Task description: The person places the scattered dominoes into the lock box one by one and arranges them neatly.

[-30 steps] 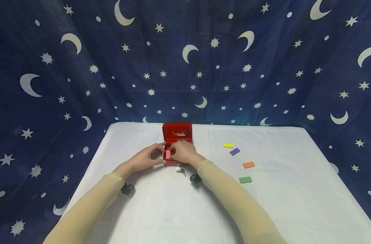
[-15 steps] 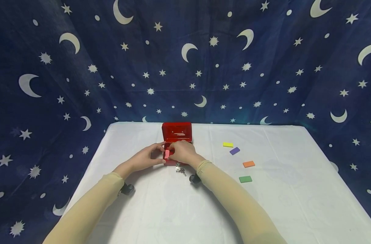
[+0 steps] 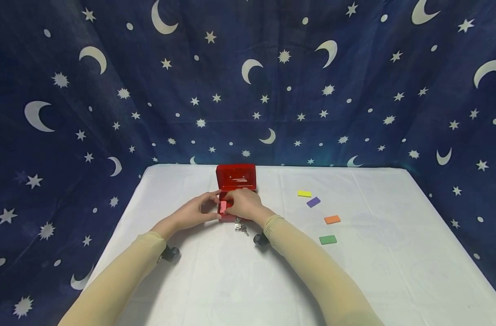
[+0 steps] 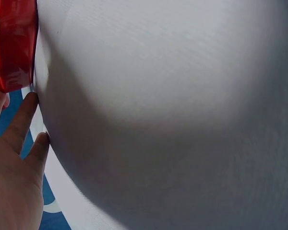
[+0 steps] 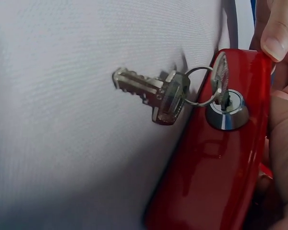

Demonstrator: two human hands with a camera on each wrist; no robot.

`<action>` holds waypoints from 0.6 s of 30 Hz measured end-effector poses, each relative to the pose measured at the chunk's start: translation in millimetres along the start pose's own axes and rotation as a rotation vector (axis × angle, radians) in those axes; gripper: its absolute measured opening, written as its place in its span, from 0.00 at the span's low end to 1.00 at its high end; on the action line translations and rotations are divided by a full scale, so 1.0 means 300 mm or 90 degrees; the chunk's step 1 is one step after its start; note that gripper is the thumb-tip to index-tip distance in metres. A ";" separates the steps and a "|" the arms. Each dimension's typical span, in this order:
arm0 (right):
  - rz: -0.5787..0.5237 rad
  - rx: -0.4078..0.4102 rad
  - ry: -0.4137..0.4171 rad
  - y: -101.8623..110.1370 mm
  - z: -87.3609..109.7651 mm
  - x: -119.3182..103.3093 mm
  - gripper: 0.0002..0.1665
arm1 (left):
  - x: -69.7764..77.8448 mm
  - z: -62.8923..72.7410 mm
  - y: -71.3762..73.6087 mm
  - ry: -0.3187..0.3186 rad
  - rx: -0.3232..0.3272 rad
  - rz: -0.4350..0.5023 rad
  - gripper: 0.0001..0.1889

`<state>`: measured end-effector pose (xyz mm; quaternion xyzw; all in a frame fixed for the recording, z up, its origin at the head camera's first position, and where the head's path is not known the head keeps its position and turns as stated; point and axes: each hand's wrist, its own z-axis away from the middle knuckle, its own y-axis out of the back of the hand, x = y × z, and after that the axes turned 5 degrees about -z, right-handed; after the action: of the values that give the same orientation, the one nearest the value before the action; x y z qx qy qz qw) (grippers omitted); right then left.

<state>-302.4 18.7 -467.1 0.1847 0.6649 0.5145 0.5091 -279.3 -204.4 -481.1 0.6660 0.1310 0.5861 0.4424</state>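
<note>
A small red cash box (image 3: 236, 176) stands on the white table with its lid raised. The left hand (image 3: 193, 210) holds its left side, thumb at the front corner, other fingers toward the back. In the left wrist view, fingers of the left hand (image 4: 17, 158) lie by the box's end. The right hand (image 3: 245, 203) reaches into the box and pinches a pink block (image 3: 223, 207); its fingertips are partly hidden. One key (image 5: 222, 84) sits in the front lock (image 5: 229, 110), and a second key (image 5: 144, 91) hangs from the same ring.
Right of the box lie a yellow block (image 3: 304, 194), a purple block (image 3: 313, 202), an orange block (image 3: 332, 219) and a green block (image 3: 327, 239). A dark blue curtain (image 3: 215, 140) with moons and stars hangs behind the white table (image 3: 215, 280).
Both hands stay at the box in nearly the same pose. The pink block shifts very slightly between the right hand's fingers; the head view moves a little.
</note>
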 end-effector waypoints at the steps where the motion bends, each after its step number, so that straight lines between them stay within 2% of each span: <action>1: -0.002 -0.001 0.003 0.001 0.002 0.002 0.31 | 0.000 0.000 -0.001 -0.001 0.000 0.001 0.25; 10: -0.001 0.023 0.029 0.054 0.054 0.030 0.29 | 0.002 0.000 -0.004 0.006 0.000 0.002 0.25; 18: -0.051 0.055 -0.019 0.177 0.162 0.108 0.31 | 0.004 0.000 -0.001 0.016 0.001 -0.004 0.26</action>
<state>-288.5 89.2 -434.2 0.1874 0.6857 0.4617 0.5306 -279.0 -203.4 -480.5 0.6587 0.1393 0.5926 0.4422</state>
